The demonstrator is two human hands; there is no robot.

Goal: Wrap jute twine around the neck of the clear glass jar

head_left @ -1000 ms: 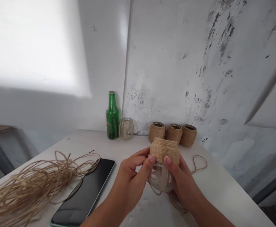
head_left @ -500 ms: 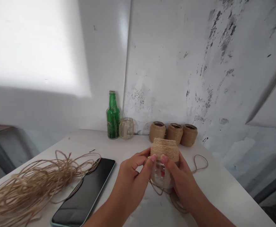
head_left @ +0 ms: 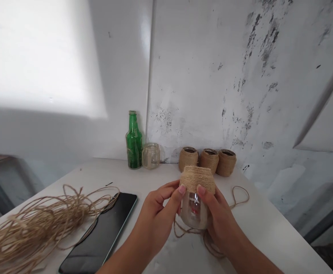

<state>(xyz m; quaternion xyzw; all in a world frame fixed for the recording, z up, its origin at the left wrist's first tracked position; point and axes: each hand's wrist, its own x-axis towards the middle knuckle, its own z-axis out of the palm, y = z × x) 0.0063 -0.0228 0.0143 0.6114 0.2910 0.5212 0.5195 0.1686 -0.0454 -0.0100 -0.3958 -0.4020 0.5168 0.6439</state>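
Between my two hands is a glass jar (head_left: 193,211), its upper part wound with jute twine (head_left: 197,178) and its lower part bare, see-through glass. My left hand (head_left: 163,207) grips the jar's left side, the thumb pressed at the lowest turns of twine. On the other side my right hand (head_left: 219,211) holds it the same way, thumb on the edge of the winding and fingers hidden behind. A loose length of twine (head_left: 183,231) loops on the table below the jar, and another loop (head_left: 242,188) lies to the right of my right hand.
A tangled heap of twine (head_left: 40,226) lies at the left, partly over a black phone (head_left: 103,232). Along the wall stand a green bottle (head_left: 134,146), a bare glass jar (head_left: 151,156) and three twine-covered jars (head_left: 209,161). The white table (head_left: 257,232) ends at the right.
The jar has turned or tilted slightly in my hands, so more of its bare glass shows. My right thumb sits a little farther from the left one. The view has shifted slightly.
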